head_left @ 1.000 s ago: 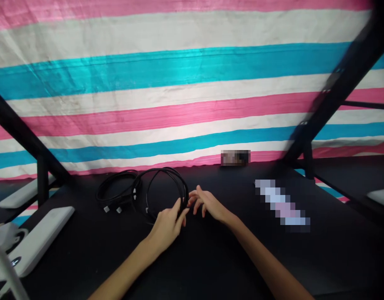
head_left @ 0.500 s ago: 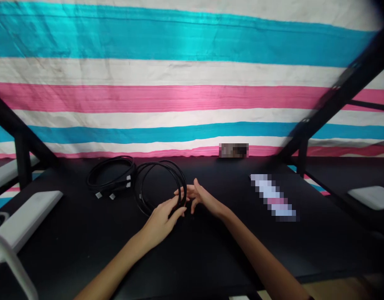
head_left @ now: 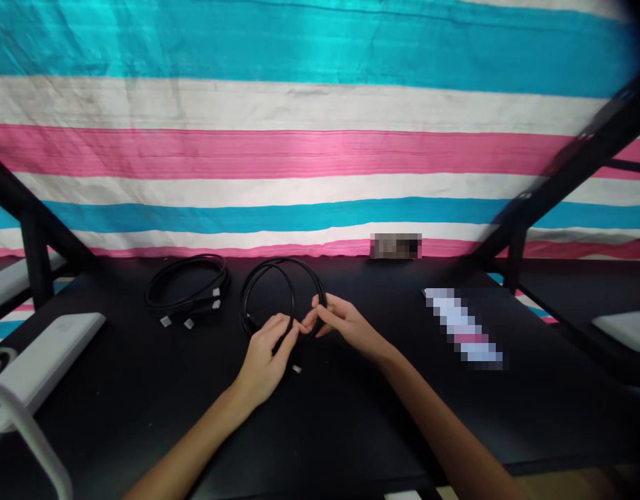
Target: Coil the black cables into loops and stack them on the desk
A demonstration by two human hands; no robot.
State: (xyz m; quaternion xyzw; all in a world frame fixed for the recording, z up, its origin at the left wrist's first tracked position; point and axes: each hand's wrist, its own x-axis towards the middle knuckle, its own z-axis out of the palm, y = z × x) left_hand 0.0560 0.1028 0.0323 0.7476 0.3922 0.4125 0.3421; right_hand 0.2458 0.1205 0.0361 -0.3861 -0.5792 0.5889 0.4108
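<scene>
A black cable [head_left: 245, 292] is wound in loose loops above the middle of the dark table. My left hand [head_left: 267, 354] is closed round the loops at their near side, thumb against fingers. Just to its right, my right hand [head_left: 340, 319] pinches the right side of the same loops, fingertips close to those of my left. A small pale connector [head_left: 297, 369] shows just below my left fingers. To the left lies another coiled black cable [head_left: 160, 305] with several white-capped ends, touched by neither hand.
A long white box-like object [head_left: 48, 361] lies at the left, with a curved grey bar [head_left: 35, 437] before it. A blurred-out flat item [head_left: 463, 330] lies at the right and a blurred object [head_left: 395, 246] at the back. Black frame bars [head_left: 554, 180] slant up both sides before a striped sheet [head_left: 278, 153].
My right hand has gone from spread fingers beside the coil to gripping its right side. The loops have shifted right and split slightly apart, and a pale connector now shows below them.
</scene>
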